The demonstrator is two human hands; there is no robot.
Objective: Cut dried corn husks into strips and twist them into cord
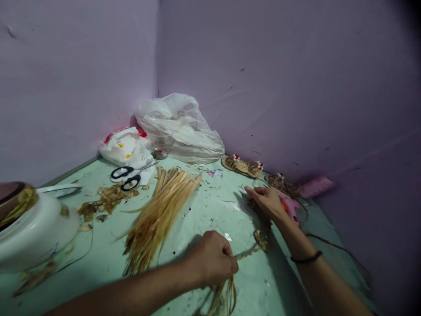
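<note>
My left hand (217, 259) is closed round a narrow braid of dried plant strips (248, 253). Loose strip ends (226, 294) hang below the fist, and the braid's curled end (261, 240) lies to its right. Farther up the table my right hand (268, 202) has its fingers bent together just above the surface. What sits between those fingertips, if anything, is hidden. Partly behind the right wrist lies a pink tool (291, 208), perhaps a glue gun. Left of both hands a bundle of tan dried strips (161, 219) is spread out.
Black-handled scissors (131, 175) lie near dried scraps (108, 199). A white pot (42, 232) stands at left. A plastic bag (179, 129) and a red-and-white packet (126, 147) fill the corner. Woven slippers with beads (243, 166) and a pink roll (316, 187) line the right wall.
</note>
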